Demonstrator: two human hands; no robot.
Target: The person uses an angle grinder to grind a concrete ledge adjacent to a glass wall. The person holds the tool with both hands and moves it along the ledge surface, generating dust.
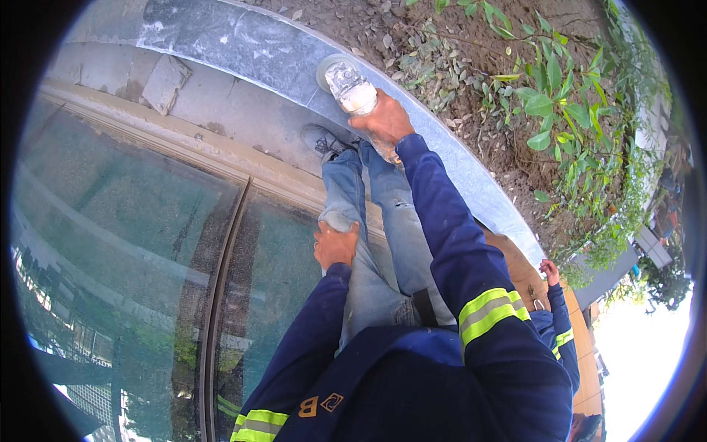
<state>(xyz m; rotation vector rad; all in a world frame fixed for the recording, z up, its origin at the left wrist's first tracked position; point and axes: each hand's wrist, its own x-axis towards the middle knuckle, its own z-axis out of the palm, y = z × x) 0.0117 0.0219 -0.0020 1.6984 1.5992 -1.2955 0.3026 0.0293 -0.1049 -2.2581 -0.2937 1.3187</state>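
My right hand [389, 119] is wrapped round an angle grinder [350, 86], its body coated in white dust. The grinder's round disc [324, 68] lies on the grey stone coping [283, 62] of a curved low wall. My left hand [336, 247] grips my left knee [343, 214], thumb on one side and fingers on the other, over the worn jeans. Whether the disc is spinning I cannot tell.
A broken stone slab [166, 83] lies on the ledge [221, 103] below the coping. Glass panels [132, 221] stand at left. Leafy plants [552, 96] grow in soil beyond the wall. Another person's hand [549, 271] touches the coping's near right end.
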